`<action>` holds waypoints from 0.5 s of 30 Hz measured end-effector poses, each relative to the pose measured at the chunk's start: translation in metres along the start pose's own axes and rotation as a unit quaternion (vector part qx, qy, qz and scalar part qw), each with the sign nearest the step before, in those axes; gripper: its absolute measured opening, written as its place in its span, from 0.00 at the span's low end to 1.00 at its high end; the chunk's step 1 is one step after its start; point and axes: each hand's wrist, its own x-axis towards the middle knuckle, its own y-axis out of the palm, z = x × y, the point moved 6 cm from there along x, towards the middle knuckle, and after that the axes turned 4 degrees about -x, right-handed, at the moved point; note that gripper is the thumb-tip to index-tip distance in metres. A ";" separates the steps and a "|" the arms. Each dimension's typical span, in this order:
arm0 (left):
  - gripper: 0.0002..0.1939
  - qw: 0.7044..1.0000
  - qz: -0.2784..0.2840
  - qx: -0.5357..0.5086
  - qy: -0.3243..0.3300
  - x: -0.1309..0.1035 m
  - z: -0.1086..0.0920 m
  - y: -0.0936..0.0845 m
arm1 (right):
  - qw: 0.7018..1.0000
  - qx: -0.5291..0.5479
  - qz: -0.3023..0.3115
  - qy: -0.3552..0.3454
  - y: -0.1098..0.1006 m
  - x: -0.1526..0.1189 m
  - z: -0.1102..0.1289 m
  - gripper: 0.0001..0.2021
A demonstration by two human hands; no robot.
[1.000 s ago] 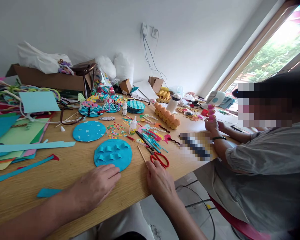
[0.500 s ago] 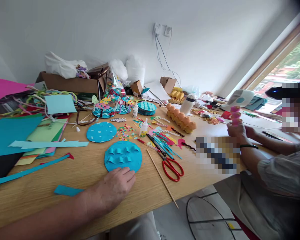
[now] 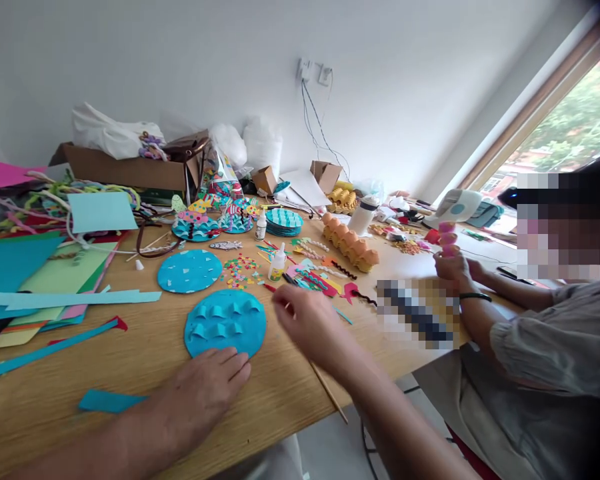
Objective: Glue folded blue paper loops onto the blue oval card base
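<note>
My left hand (image 3: pixel 215 381) lies with its fingers stretched over the near edge of a blue paper disc (image 3: pixel 253 333). Two rows of raised blue paper loops stand on that disc. Beside the disc's right edge, my right hand (image 3: pixel 307 323) hovers over the table with its fingers curled inward. Whatever those fingers may hold is hidden. Just beyond it stands a small glue bottle (image 3: pixel 277 264) with a white nozzle, and the tip of a red pen (image 3: pixel 269 288) shows near my knuckles. A second blue disc (image 3: pixel 189 271) with pale flecks rests farther back.
A wooden stick (image 3: pixel 330 393) sticks out below my right forearm. Blue paper strips (image 3: pixel 111 401) and coloured sheets (image 3: pixel 87 267) lie on the left. An orange egg-carton strip (image 3: pixel 350 243) is at the back right. At the right, another person's hands (image 3: pixel 453 267) hold a pink stacked piece.
My right hand has come in from the lower right and now covers the scissors and part of the pens. My left hand stays on the disc. The view has turned slightly right.
</note>
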 end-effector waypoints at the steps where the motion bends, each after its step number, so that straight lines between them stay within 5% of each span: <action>1: 0.16 1.000 0.024 0.009 0.000 -0.001 0.000 0.002 | 0.999 0.000 -0.017 0.030 -0.012 0.006 -0.004 0.08; 4: 0.17 0.997 0.079 0.021 -0.011 -0.004 0.003 0.009 | 0.993 0.043 -0.021 0.107 -0.023 0.026 -0.021 0.12; 9: 0.19 0.999 0.037 0.012 -0.008 -0.010 0.007 0.020 | 0.989 0.084 -0.005 0.119 0.005 0.067 -0.042 0.22; 15: 0.21 1.000 0.023 0.007 -0.008 -0.014 0.009 0.023 | 0.986 0.115 0.007 0.123 0.023 0.084 -0.047 0.13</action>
